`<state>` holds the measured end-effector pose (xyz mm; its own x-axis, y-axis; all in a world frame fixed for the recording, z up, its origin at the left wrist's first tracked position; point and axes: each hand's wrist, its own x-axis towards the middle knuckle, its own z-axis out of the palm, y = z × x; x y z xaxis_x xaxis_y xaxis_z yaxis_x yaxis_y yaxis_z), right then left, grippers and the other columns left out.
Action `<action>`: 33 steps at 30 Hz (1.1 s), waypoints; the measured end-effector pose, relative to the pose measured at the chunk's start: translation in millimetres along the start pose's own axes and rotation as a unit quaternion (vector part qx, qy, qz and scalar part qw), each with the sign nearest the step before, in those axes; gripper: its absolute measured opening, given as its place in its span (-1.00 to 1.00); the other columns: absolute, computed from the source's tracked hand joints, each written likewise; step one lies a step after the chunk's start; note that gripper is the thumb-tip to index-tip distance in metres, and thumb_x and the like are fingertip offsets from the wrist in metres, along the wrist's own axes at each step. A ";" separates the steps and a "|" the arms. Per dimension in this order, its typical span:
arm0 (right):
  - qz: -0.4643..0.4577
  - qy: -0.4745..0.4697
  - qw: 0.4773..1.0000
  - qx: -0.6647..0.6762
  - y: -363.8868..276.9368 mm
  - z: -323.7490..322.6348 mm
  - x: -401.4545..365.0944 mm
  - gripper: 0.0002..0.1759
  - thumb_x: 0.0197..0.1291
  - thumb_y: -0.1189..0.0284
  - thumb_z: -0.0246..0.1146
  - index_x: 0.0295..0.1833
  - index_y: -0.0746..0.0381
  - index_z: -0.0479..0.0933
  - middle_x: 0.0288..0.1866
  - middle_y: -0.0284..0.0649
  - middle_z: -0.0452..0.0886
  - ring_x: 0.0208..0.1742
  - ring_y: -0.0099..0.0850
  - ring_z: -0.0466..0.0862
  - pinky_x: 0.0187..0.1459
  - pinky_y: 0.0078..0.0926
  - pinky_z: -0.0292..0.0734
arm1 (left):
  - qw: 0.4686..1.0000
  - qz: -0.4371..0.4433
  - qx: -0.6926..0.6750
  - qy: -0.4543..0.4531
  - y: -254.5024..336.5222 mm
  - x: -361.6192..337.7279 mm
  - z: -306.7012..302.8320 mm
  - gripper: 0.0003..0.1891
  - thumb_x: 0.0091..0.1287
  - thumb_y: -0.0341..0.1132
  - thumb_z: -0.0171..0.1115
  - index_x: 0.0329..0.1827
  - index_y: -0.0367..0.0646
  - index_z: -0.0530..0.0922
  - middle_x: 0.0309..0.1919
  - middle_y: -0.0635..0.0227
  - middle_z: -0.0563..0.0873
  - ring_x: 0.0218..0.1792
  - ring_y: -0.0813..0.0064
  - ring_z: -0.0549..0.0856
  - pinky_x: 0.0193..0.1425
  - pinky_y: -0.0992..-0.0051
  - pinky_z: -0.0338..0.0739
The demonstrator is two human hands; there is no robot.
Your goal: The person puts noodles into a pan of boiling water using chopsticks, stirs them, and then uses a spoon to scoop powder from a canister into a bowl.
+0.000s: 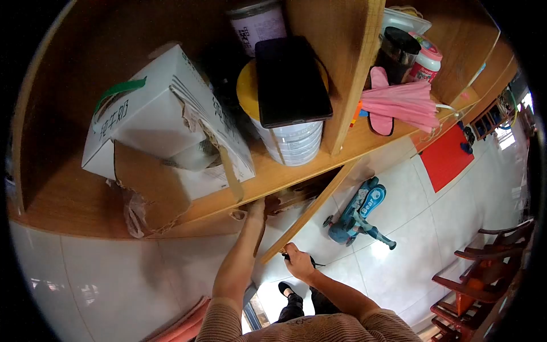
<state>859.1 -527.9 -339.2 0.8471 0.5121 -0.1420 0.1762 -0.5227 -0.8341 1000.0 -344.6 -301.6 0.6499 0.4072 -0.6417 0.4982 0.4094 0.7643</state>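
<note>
My left forearm (pixel 240 259) reaches under the shelf edge into the open cabinet (pixel 296 192). My left hand is out of sight in there, so its fingers do not show. My right hand (pixel 299 263) is closed at the outer edge of the wooden cabinet door (pixel 310 215), which stands swung outward. A small dark object (pixel 312 262) shows beside that hand, too little of it visible to name. Above my left arm, a torn white milk carton (pixel 154 122) with a green handle stands on the wooden shelf (pixel 273 181).
On the shelf, a black phone (pixel 292 82) lies on a yellow-lidded can (pixel 290 142). Right of the divider are a pink folded umbrella (pixel 399 102) and a jar (pixel 426 60). A blue child's scooter (pixel 359 214), a red mat (pixel 446 159) and wooden chairs (pixel 473 279) stand on the tiled floor.
</note>
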 end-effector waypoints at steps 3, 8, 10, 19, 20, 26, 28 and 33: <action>-0.022 0.000 1.000 -0.011 -6.9 -5.9 -3.7 -0.60 -0.01 0.53 0.18 -0.01 0.24 0.26 -0.14 -0.05 0.47 -0.32 0.00 0.59 -0.34 -0.12 0.52 | 0.998 0.026 0.013 0.054 -3.5 -10.2 -3.9 -0.66 0.24 -0.26 0.19 0.03 -0.18 0.44 -0.30 0.35 0.62 -0.30 0.43 0.61 -0.19 0.35 0.52; -0.031 -0.010 0.999 -0.031 9.6 0.7 1.4 -0.60 -0.02 0.51 0.19 -0.03 0.25 0.28 -0.13 -0.05 0.47 -0.36 -0.03 0.61 -0.37 -0.16 0.54 | 0.982 0.101 -0.010 0.160 -8.1 -3.3 -3.0 -0.66 0.27 -0.23 0.15 0.05 -0.18 0.45 -0.22 0.34 0.60 -0.21 0.41 0.58 -0.11 0.36 0.48; -0.083 0.006 0.995 -0.047 7.9 -2.9 1.6 -0.61 -0.02 0.51 0.19 -0.04 0.25 0.29 -0.11 -0.06 0.47 -0.37 -0.05 0.61 -0.37 -0.17 0.55 | 0.978 0.111 -0.020 0.173 -8.0 2.3 -3.6 -0.65 0.28 -0.21 0.13 0.06 -0.18 0.45 -0.18 0.32 0.59 -0.16 0.40 0.56 -0.07 0.37 0.46; -0.100 0.013 0.995 -0.023 -6.1 -11.3 9.8 -0.60 -0.04 0.50 0.21 -0.04 0.23 0.30 -0.10 -0.10 0.48 -0.38 -0.07 0.61 -0.38 -0.21 0.55 | 0.981 0.123 0.010 0.151 10.3 22.3 -14.4 -0.60 0.34 -0.13 0.05 0.12 -0.20 0.46 0.01 0.27 0.54 0.04 0.36 0.49 0.10 0.39 0.36; -0.091 0.010 0.995 -0.032 -7.5 -10.6 10.3 -0.60 -0.05 0.50 0.21 -0.04 0.23 0.30 -0.10 -0.10 0.48 -0.38 -0.07 0.61 -0.38 -0.21 0.54 | 0.980 0.127 0.027 0.148 12.5 20.5 -13.5 -0.60 0.35 -0.13 0.04 0.13 -0.20 0.46 0.03 0.26 0.54 0.06 0.35 0.48 0.12 0.39 0.35; -0.073 0.027 0.995 -0.069 -8.5 2.4 29.9 -0.59 -0.05 0.52 0.20 -0.03 0.23 0.30 -0.12 -0.09 0.50 -0.40 -0.07 0.61 -0.42 -0.18 0.53 | 0.941 0.159 0.293 0.060 27.3 -56.9 -1.6 -0.56 0.39 -0.07 -0.01 0.17 -0.21 0.46 0.15 0.22 0.50 0.20 0.32 0.43 0.24 0.41 0.29; -0.067 0.020 0.994 -0.084 -16.7 1.3 37.6 -0.60 -0.04 0.52 0.20 -0.03 0.23 0.29 -0.14 -0.09 0.52 -0.40 -0.07 0.61 -0.44 -0.16 0.52 | 0.952 0.105 0.270 -0.095 64.4 -122.2 -13.8 -0.53 0.39 -0.06 0.01 0.21 -0.22 0.43 0.18 0.23 0.50 0.22 0.35 0.43 0.27 0.42 0.27; -0.020 0.040 0.996 -0.079 -11.5 31.3 77.4 -0.55 -0.01 0.50 0.18 0.05 0.17 0.27 -0.28 -0.07 0.57 -0.43 0.00 0.60 -0.42 -0.09 0.49 | 0.983 0.133 0.089 -0.094 21.5 -166.4 -125.8 -0.56 0.37 -0.10 0.08 0.17 -0.23 0.46 0.02 0.27 0.60 0.03 0.53 0.55 0.13 0.48 0.39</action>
<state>906.9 -460.9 -357.2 0.8739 0.4820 -0.0631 0.2814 -0.6075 -0.7428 830.4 -300.8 -186.3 0.8567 0.3161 -0.4077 0.3781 0.1529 0.9131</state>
